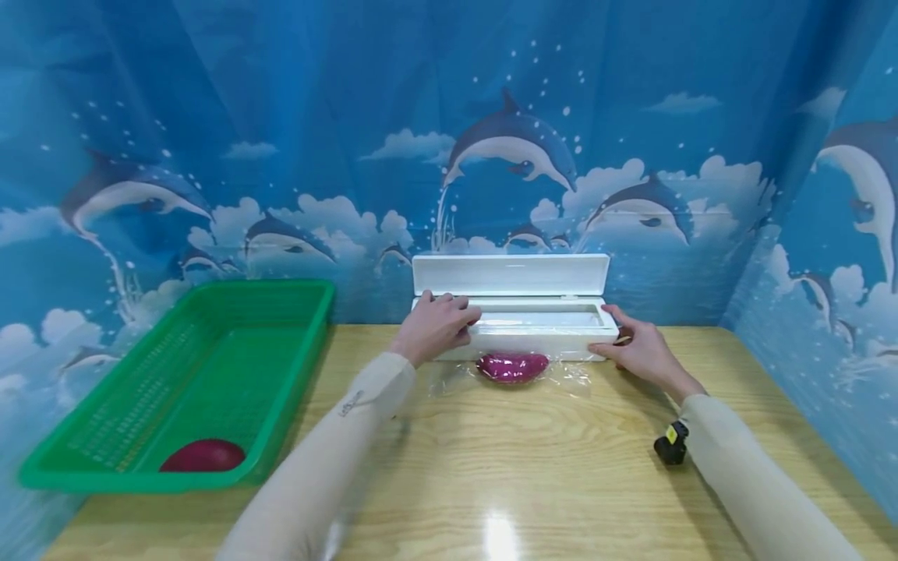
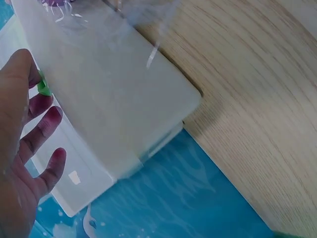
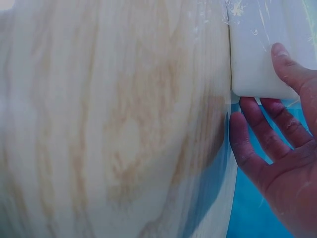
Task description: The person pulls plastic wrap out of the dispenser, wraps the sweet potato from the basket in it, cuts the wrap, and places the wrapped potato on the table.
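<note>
A long white box [image 1: 522, 345] stands at the table's back edge with its lid [image 1: 510, 276] raised. My left hand [image 1: 436, 323] is over the box's left part; in the left wrist view its thumb and index finger pinch a small green piece [image 2: 43, 87] at the edge, other fingers spread. My right hand [image 1: 641, 351] grips the box's right end, thumb [image 3: 286, 64] on the front face and fingers round the end. Clear film [image 1: 571, 375] spreads at the box's front, with a glossy purple object [image 1: 512, 367] under or in it; which, I cannot tell.
A green basket [image 1: 289, 374] at the left holds a dark red rounded object [image 1: 203, 455]. Behind the wooden table [image 1: 561, 475] hangs a blue dolphin-print curtain [image 1: 351, 101], which also runs along the right side. A black device [image 1: 671, 444] is at my right wrist.
</note>
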`<action>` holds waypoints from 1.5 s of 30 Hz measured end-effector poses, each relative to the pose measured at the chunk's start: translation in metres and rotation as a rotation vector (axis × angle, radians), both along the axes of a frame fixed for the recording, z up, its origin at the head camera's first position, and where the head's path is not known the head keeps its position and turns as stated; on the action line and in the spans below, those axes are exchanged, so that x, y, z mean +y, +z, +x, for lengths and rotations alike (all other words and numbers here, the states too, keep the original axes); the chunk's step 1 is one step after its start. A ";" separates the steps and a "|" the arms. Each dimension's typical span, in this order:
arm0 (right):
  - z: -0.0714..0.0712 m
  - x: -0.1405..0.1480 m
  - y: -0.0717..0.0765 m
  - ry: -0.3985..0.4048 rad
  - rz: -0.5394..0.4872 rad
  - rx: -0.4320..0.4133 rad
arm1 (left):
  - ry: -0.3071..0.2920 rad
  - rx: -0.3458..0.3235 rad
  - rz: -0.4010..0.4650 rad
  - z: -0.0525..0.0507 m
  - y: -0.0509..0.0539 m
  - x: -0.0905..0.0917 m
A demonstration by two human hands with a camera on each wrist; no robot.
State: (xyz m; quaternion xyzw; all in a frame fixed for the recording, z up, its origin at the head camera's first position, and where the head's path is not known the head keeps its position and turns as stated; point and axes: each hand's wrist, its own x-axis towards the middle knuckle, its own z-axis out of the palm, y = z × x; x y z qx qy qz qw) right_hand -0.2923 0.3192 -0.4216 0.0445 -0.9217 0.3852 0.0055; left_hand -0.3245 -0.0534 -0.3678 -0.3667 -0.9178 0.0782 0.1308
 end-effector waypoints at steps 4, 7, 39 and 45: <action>0.001 0.000 0.001 -0.001 -0.001 0.002 | 0.006 -0.013 -0.007 0.000 0.001 -0.004; 0.001 -0.001 0.001 0.002 -0.008 -0.001 | 0.007 -0.005 -0.009 0.000 0.002 -0.006; -0.005 0.000 0.004 0.036 0.120 0.070 | 0.052 -0.002 -0.021 0.003 0.004 -0.043; -0.005 -0.001 0.006 0.036 0.131 0.056 | 0.054 0.004 -0.009 0.004 0.005 -0.048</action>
